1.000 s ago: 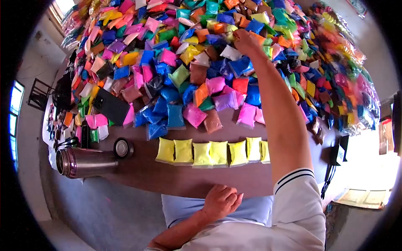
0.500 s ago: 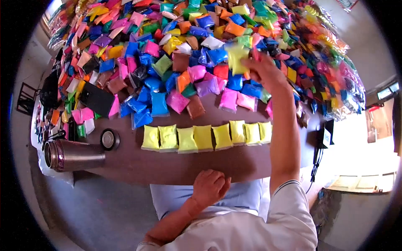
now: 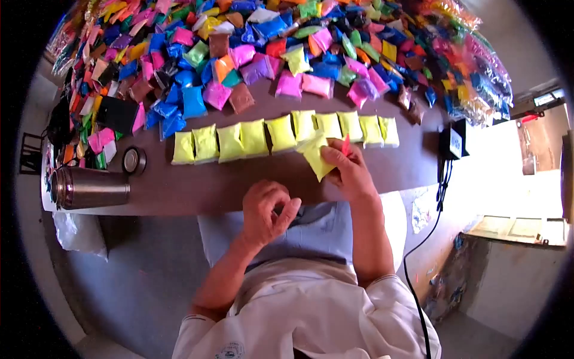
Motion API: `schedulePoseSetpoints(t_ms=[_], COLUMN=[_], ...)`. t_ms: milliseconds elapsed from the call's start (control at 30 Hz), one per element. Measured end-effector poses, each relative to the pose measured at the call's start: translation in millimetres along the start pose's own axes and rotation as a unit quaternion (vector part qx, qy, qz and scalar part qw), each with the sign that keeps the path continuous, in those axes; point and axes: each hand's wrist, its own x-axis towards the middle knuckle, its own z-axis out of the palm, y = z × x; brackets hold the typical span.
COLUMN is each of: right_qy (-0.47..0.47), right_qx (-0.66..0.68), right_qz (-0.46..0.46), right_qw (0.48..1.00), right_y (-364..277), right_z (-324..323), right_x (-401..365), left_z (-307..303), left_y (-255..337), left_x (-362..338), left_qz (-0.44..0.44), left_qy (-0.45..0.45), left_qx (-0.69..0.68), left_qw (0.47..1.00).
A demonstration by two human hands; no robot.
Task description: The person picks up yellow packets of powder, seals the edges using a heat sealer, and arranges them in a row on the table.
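My right hand [image 3: 348, 167] pinches a yellow packet [image 3: 315, 159] between thumb and fingers, just in front of a row of similar yellow packets [image 3: 252, 137]. A slim red piece [image 3: 346, 144] sticks up from the same grip. The held packet overlaps the lower edge of the row in this view. My left hand [image 3: 267, 209] hovers at the table's near edge, its fingers loosely curled and the thumb held apart, with nothing visible in it. Past the row lies a big heap of small packets in many colours [image 3: 257, 54].
A steel flask [image 3: 92, 187] lies on its side at the left, near its round lid [image 3: 134, 160]. A black flat object [image 3: 118, 114] rests against the heap. To the right, a black box [image 3: 452, 142] with hanging cables sits at the edge of the brown table [image 3: 179, 188].
My right hand has drawn back from the heap to the near side of the row, carrying the yellow packet. My left hand's thumb has spread from its fingers. The camera view has shifted.
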Motion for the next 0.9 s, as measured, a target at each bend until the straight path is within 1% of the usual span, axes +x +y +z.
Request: schedulePoseSetpoints(t_ms=[33,67,100,133,167,200,233,267,300,333,367,400,467,533,600,633,667,700,733,767,833,867,900], right_qy=[0.002,0.004,-0.045,-0.094,-0.094,-0.124,-0.155,-0.149,-0.151,-0.176,-0.201,-0.202,-0.23,-0.219,-0.208,-0.219,-0.229,-0.23,-0.193,-0.156,-0.141,-0.126,-0.126], right_qx=[0.013,0.019,-0.019,-0.057,-0.053,-0.072,-0.092,-0.118,-0.115,-0.119,-0.123,-0.12,-0.202,-0.194,-0.187,-0.096,-0.006,-0.006,0.014,0.035,0.013,-0.01,-0.011], right_qz=[-0.002,0.005,-0.009,-0.024,-0.021,-0.046,-0.072,-0.103,-0.103,-0.089,-0.075,-0.076,-0.046,-0.032,-0.021,-0.043,-0.065,-0.066,-0.071,-0.076,-0.072,-0.07,-0.07], right_qw=[1.0,1.0,0.999,0.994,0.994,0.989,0.981,0.976,0.976,0.973,0.969,0.969,0.951,0.956,0.96,0.97,0.971,0.971,0.978,0.984,0.987,0.99,0.99], right_y=[10.0,15.4,19.0,21.4,23.9,25.7,26.8,27.4,29.1,30.8,30.9,29.7,23.8,20.2,18.8,19.2,20.3,23.7,29.3,33.8,42.8,46.4,49.1], right_z=[3.9,2.2,0.5,-0.8,-1.5,-1.5,-0.6,3.5,2.2,-0.6,-2.1,-3.1,-2.6,2.4,8.6,12.0,15.4,19.3,22.8,24.0,19.6,17.3,15.9], right_x=[-5.1,-9.1,-11.2,-12.0,-13.0,-13.3,-13.0,-13.6,-12.9,-10.6,-8.6,-7.0,-5.7,-6.5,-6.9,-8.2,-9.3,-11.4,-14.3,-15.1,-11.6,-9.7,-8.3], left_z=[-1.5,-4.0,-2.9,-1.8,-1.3,-3.1,-1.4,1.3,2.5,2.0,1.1,0.5,0.3,-0.5,-2.6,-1.3,1.7,2.6,-1.2,-2.8,-3.0,-3.9,-5.5], left_y=[0.8,2.8,3.4,3.5,3.4,1.9,1.0,-0.3,-0.6,0.0,0.5,0.8,1.3,2.7,3.9,0.4,-6.1,-9.7,-6.4,-2.3,5.3,5.6,5.7], left_x=[0.4,-1.2,-3.0,-3.3,-3.3,-1.5,-1.3,-2.3,-3.1,-2.8,-2.3,-1.6,0.4,0.4,1.2,-1.4,-6.3,-9.3,-8.3,-5.6,-1.4,-1.2,-1.9], left_qz=[-0.007,-0.04,-0.046,-0.068,-0.091,-0.084,-0.085,-0.07,-0.056,-0.057,-0.046,-0.035,-0.032,-0.029,-0.082,-0.081,-0.13,-0.178,-0.188,-0.188,-0.134,-0.133,-0.144], left_qy=[0.001,-0.014,-0.019,-0.007,0.006,-0.017,-0.019,-0.009,0.001,0.0,-0.012,-0.023,-0.026,-0.03,-0.019,-0.02,-0.008,0.004,-0.023,-0.023,0.0,0.001,-0.019], left_qx=[-0.021,-0.028,-0.026,-0.065,-0.104,-0.076,-0.073,-0.046,-0.018,-0.014,0.0,0.013,0.015,0.014,-0.042,-0.041,-0.101,-0.16,-0.143,-0.143,-0.111,-0.112,-0.098], left_qw=[1.0,0.999,0.998,0.996,0.99,0.993,0.994,0.996,0.998,0.998,0.999,0.999,0.999,0.999,0.996,0.996,0.986,0.971,0.971,0.971,0.985,0.985,0.984])
